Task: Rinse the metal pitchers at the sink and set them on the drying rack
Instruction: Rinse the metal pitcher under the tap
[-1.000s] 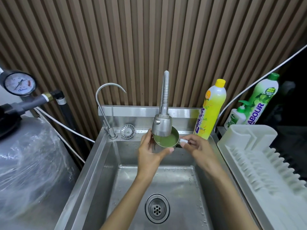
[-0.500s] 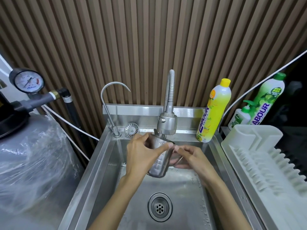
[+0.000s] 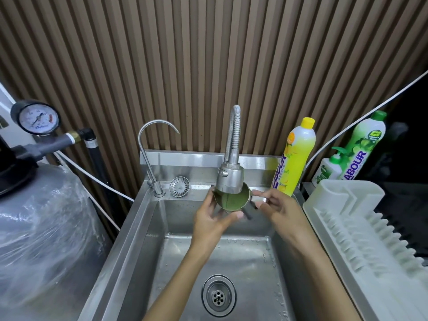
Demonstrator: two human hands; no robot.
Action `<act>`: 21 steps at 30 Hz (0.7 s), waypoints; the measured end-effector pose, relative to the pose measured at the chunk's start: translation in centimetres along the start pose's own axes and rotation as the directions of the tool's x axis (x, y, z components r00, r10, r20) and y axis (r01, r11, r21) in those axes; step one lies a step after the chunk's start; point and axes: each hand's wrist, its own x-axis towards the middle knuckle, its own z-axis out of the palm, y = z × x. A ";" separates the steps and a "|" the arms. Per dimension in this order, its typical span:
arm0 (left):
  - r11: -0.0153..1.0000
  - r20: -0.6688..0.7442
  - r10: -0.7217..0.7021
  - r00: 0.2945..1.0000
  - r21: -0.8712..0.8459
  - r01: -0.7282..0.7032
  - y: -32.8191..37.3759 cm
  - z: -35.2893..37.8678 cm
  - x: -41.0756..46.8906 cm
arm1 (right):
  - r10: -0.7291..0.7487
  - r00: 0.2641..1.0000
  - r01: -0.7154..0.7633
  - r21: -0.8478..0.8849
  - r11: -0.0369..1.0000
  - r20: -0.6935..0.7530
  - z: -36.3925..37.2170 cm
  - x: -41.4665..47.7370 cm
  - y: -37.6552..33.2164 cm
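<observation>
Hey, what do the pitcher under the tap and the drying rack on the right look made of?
The pitcher looks like stainless steel: grey metal with a soft sheen, much like the sink. The drying rack seems to be moulded plastic: matte off-white, rounded ribs, no metallic shine.

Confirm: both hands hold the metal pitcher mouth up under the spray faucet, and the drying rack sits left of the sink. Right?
Not quite: the head view shows the drying rack right of the sink, not left. The rest holds: left hand and right hand hold the metal pitcher mouth up under the spray faucet.
</observation>
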 end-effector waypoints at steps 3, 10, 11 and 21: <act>0.970 -0.076 0.168 0.983 0.190 -0.151 0.5 -0.5 0.6 | 0.090 0.986 -0.134 0.343 0.930 0.142 0.8 0.9 1.4; 0.638 -0.039 0.411 0.911 0.726 -0.257 3.5 -2.2 -0.6 | 0.106 0.919 -0.354 0.675 0.647 0.380 3.5 0.0 3.1; 0.623 -0.051 0.395 0.917 0.749 -0.226 3.6 -2.3 -0.7 | 0.114 0.919 -0.351 0.653 0.671 0.377 3.7 -0.2 3.0; 0.894 -0.132 0.011 0.991 0.446 0.050 2.9 -1.5 -1.4 | 0.216 0.973 -0.229 0.243 0.943 0.077 0.7 -0.4 1.4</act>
